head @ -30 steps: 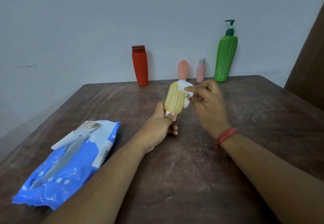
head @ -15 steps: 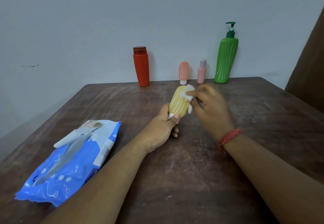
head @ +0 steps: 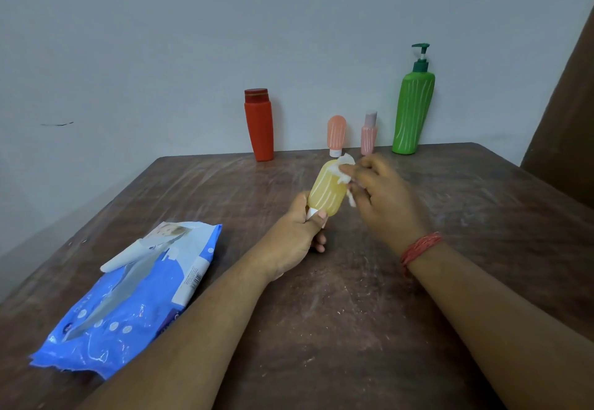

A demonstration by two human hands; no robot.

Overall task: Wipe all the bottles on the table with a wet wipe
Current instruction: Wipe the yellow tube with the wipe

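Yellow bottle (head: 325, 188) held cap-down, being wiped.
Left hand (head: 294, 239) grips its white cap end; right hand (head: 384, 199) pinches wet wipe (head: 344, 168) against bottle's upper side.

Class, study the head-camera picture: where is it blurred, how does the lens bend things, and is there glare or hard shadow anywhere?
Head view: the right hand and wet wipe look smeared, while the yellow bottle is fairly sharp; the wide lens tilts the green pump bottle and red bottle inward; lighting is soft and dim, shadows faint; mild sheen on the blue wipes pack.
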